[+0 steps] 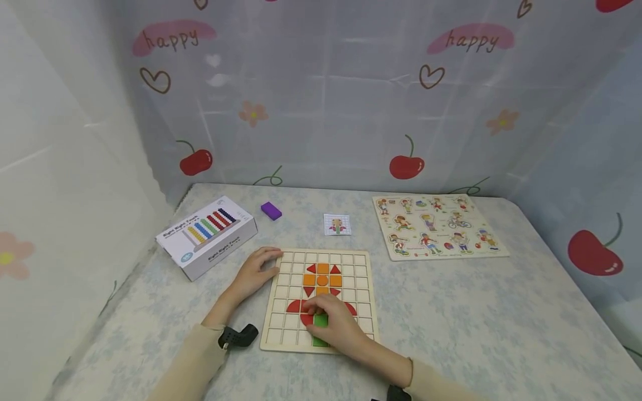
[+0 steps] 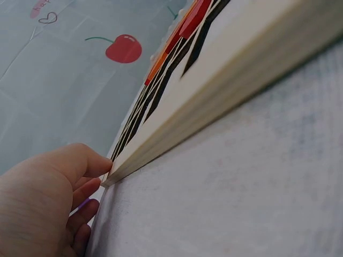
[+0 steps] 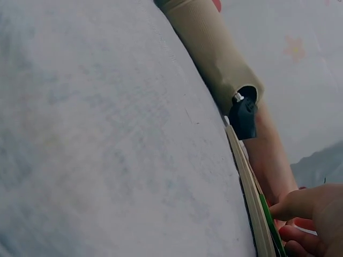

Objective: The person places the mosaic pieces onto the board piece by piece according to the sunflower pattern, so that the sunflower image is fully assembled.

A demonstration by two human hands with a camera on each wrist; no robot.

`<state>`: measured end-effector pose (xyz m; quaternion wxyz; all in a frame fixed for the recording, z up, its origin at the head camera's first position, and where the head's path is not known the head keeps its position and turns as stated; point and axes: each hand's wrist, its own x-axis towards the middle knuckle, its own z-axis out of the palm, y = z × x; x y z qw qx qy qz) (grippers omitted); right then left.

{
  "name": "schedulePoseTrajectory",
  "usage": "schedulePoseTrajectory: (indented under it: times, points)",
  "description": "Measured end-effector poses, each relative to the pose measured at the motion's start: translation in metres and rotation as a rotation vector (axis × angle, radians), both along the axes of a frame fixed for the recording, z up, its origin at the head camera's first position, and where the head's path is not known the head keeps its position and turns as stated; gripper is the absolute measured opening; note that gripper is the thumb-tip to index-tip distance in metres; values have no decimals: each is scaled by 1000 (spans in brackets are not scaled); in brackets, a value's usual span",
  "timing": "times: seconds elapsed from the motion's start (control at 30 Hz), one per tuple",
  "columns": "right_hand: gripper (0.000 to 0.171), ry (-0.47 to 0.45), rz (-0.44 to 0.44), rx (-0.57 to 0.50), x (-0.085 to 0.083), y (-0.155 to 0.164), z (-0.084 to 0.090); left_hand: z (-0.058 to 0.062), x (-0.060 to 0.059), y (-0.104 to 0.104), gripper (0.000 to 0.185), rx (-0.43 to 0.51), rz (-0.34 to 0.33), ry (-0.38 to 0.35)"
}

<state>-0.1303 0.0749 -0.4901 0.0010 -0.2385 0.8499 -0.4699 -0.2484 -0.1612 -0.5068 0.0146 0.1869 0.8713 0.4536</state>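
My left hand [image 1: 256, 274] grips the far left corner of a wooden grid board [image 1: 267, 341], thumb against its edge in the left wrist view. Over the board's near part, my right hand [image 1: 341, 326] has its fingers curled, thumb and fingertips around a red rounded tile [image 1: 306, 319]. Beside that tile lies a green square tile [image 1: 320, 321], partly under the hand. Farther up the grid are orange squares [image 1: 323, 268], an orange circle [image 1: 322, 280] and red triangles [image 1: 335, 269]. Red curved tiles [image 1: 293, 307] show on both sides of the right hand, which hides the middle.
Beyond the board lies a small pattern card [image 1: 337, 224]. A purple block [image 1: 271, 210] and a white printed box [image 1: 220, 236] stand to the left. A wooden picture puzzle [image 1: 441, 228] lies at the back right. Printed curtains [image 1: 321, 111] enclose the table.
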Motion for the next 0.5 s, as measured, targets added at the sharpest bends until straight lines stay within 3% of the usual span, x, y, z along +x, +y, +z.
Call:
schedulePoseTrajectory:
  times: [0.3,0.5]
  points:
    - [24,-48,26,-2,0,-2,1,-1,2,-4,37,6,0,-1]
    - [19,-28,-46,16,-5,4,14,-2,3,-7,37,-2,1,0]
